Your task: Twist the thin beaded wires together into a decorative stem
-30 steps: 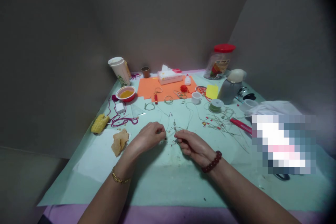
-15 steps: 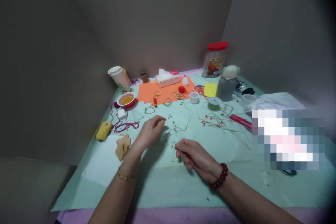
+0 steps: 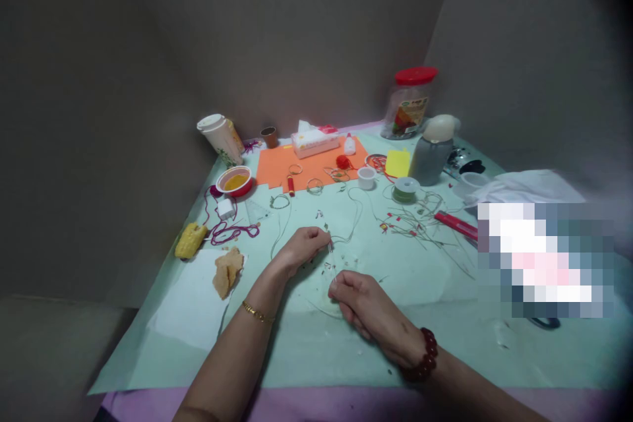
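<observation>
A thin pale cord [image 3: 332,264] runs short and straight between my two hands above the middle of the table. My left hand [image 3: 304,247] is closed in a pinch at its far end. At the near end, my right hand [image 3: 360,302] pinches it between thumb and fingers. A loop of thin green cord [image 3: 355,217] lies beyond my fingers, and another strand curves to the left of them. Small dark bits [image 3: 326,268] are scattered on the green sheet [image 3: 435,336] under the cord.
Cut cords [image 3: 405,227], a green spool [image 3: 405,190] and a red-handled tool [image 3: 455,225] lie to the right. Orange paper [image 3: 271,165] with a tissue box [image 3: 316,144] is at the back. Purple cord [image 3: 235,232] and torn brown pieces [image 3: 228,272] lie left. A grey bottle [image 3: 429,157] stands back right.
My left hand has moved right and slightly down and now pinches the cord's far end. My right hand keeps its pinch, a little lower. The view has shifted slightly.
</observation>
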`<act>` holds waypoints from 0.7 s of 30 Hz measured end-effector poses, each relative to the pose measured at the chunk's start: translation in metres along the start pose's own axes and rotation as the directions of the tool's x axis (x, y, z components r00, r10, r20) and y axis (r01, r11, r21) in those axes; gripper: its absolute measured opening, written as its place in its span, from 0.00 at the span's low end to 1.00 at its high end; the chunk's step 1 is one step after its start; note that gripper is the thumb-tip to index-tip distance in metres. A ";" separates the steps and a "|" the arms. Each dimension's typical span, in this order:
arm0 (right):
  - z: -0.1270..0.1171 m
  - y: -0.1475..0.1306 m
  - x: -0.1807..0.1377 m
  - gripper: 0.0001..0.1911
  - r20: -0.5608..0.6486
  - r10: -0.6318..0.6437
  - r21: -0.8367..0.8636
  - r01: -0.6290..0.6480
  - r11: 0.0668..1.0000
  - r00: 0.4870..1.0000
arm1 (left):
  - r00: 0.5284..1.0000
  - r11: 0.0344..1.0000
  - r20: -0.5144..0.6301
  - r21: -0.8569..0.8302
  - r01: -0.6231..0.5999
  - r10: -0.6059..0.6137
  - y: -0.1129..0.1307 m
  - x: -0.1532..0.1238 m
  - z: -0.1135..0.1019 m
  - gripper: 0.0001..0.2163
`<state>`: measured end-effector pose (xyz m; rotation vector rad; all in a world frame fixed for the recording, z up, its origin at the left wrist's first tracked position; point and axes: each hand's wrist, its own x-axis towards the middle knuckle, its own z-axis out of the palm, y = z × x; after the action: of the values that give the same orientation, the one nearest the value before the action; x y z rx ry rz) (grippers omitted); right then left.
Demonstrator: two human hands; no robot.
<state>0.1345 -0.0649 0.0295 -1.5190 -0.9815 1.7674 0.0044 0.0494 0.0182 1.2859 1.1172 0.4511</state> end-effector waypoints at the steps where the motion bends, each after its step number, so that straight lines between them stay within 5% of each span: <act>1: 0.000 0.001 -0.001 0.08 -0.027 -0.015 -0.012 0.015 1.000 1.000 | 1.000 1.000 -0.017 0.014 -0.004 0.004 -0.001 0.001 0.001 0.15; 8: -0.002 0.007 -0.002 0.09 -0.100 -0.126 -0.181 0.107 0.978 0.987 | 0.986 0.992 -0.150 0.113 -0.058 0.075 -0.010 0.006 0.009 0.11; 15: -0.001 0.011 0.000 0.09 -0.029 -0.189 -0.266 0.174 0.948 0.982 | 0.949 0.965 -0.269 0.245 -0.097 0.163 -0.023 0.015 0.015 0.10; 21: 0.006 0.018 -0.002 0.09 -0.079 -0.107 -0.171 0.092 0.981 0.991 | 0.995 0.991 -0.065 0.114 -0.070 0.078 -0.009 0.004 0.004 0.12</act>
<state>0.1296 -0.0769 0.0160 -1.6060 -1.1641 1.5681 0.0071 0.0482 0.0078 1.4223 1.1693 0.4979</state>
